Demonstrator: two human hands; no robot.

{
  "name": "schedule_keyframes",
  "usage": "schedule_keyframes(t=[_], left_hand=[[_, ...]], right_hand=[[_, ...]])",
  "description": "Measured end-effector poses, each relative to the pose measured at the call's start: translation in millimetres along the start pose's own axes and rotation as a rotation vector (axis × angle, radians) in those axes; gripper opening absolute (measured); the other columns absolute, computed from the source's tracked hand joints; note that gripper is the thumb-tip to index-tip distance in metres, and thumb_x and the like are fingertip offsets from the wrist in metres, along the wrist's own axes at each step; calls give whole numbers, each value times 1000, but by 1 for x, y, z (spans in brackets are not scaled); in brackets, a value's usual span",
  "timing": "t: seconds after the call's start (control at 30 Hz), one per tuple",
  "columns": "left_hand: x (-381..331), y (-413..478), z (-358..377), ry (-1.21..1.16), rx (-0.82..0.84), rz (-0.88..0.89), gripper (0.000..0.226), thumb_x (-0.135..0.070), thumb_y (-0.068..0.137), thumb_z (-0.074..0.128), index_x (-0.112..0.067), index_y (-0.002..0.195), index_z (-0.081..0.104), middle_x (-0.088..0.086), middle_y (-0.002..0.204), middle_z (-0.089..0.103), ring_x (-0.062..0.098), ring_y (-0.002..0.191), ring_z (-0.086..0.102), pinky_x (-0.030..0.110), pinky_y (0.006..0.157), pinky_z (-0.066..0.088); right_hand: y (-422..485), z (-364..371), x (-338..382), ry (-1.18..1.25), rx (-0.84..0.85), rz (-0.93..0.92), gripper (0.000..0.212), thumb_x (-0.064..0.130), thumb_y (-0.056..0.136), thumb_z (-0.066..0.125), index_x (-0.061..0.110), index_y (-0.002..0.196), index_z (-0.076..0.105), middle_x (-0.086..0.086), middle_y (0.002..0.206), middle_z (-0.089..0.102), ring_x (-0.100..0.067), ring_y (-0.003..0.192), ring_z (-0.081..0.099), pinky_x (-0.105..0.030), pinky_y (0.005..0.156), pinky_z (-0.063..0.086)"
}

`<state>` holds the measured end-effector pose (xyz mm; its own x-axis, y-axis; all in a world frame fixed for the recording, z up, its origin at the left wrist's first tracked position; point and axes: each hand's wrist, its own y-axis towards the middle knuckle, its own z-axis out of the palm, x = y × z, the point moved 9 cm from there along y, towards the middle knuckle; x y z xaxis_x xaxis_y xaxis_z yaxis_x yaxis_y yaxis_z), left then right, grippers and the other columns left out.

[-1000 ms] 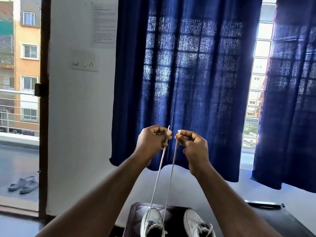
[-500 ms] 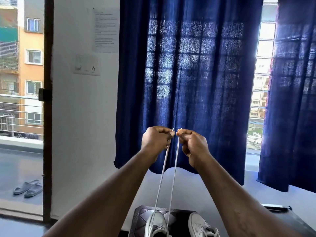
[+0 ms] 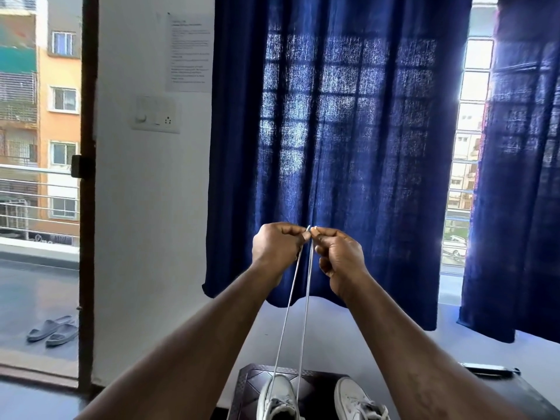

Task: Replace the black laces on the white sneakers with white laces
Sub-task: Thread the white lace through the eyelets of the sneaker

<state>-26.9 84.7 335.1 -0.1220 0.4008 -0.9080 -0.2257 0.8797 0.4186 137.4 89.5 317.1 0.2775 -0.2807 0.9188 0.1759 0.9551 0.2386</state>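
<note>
Both hands are up at chest height, knuckles nearly touching. Left hand (image 3: 278, 242) pinches one end of the white lace (image 3: 305, 307) between thumb and curled fingers, right hand (image 3: 339, 253) pinches the other end the same way. The two strands run taut and close together down to the left white sneaker (image 3: 277, 398), with the right white sneaker (image 3: 353, 400) just beside it on a dark stool (image 3: 315, 386).

Two hands are in view, the left hand (image 3: 277, 245) and the right hand (image 3: 341, 256). There are two white lace strands (image 3: 306, 313), two white sneakers (image 3: 277, 400), one dark worktop (image 3: 316, 386), two blue curtains (image 3: 333, 147), two grey slippers (image 3: 51, 328), one paper sheet (image 3: 188, 53) and one switch plate (image 3: 155, 115).
</note>
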Motion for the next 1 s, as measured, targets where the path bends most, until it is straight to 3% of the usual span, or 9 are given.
schedule_keyframes(t=[0.3, 0.5, 0.67, 0.8, 0.9, 1.0], left_hand=[[0, -1, 0, 66, -15, 37, 9, -27, 84, 88, -28, 77, 83, -10, 75, 77, 14, 78, 75, 43, 74, 66], [4, -3, 5, 32, 16, 18, 14, -20, 87, 85, -23, 73, 82, -4, 74, 78, 22, 79, 78, 47, 76, 66], [7, -6, 6, 19, 19, 12, 15, -15, 86, 85, -20, 73, 81, 1, 74, 78, 24, 77, 79, 45, 75, 67], [6, -1, -3, 99, -45, 39, 18, -16, 86, 81, -24, 70, 79, -4, 69, 75, 22, 73, 76, 43, 73, 66], [4, -3, -3, 116, -10, 56, 14, -26, 91, 79, -21, 77, 79, -7, 68, 73, 15, 67, 67, 42, 78, 65], [3, -10, 3, 111, 68, 41, 17, -22, 100, 66, -18, 86, 76, -6, 79, 78, 14, 61, 56, 39, 68, 59]], right_hand=[[-3, 3, 2, 13, 26, 3, 15, 5, 90, 74, 14, 82, 82, -5, 73, 68, -11, 58, 53, -25, 53, 35], [-5, 3, 10, -69, 68, -51, 10, 4, 90, 70, 8, 95, 79, -13, 88, 79, -22, 74, 72, -24, 52, 45], [-9, 2, 18, -199, 142, -112, 19, 6, 91, 64, 11, 97, 82, -11, 95, 80, -23, 85, 73, -25, 61, 45], [-15, 0, 1, -176, 193, -77, 26, 4, 98, 56, 14, 112, 76, -8, 100, 80, -19, 84, 71, -25, 67, 48], [-22, -4, -26, -396, 228, -67, 20, 11, 96, 64, 19, 109, 76, -9, 88, 74, -14, 74, 61, -24, 64, 47], [-30, 3, -54, -666, 321, -102, 8, 25, 94, 72, 25, 99, 78, 6, 79, 73, -5, 68, 59, -21, 64, 46]])
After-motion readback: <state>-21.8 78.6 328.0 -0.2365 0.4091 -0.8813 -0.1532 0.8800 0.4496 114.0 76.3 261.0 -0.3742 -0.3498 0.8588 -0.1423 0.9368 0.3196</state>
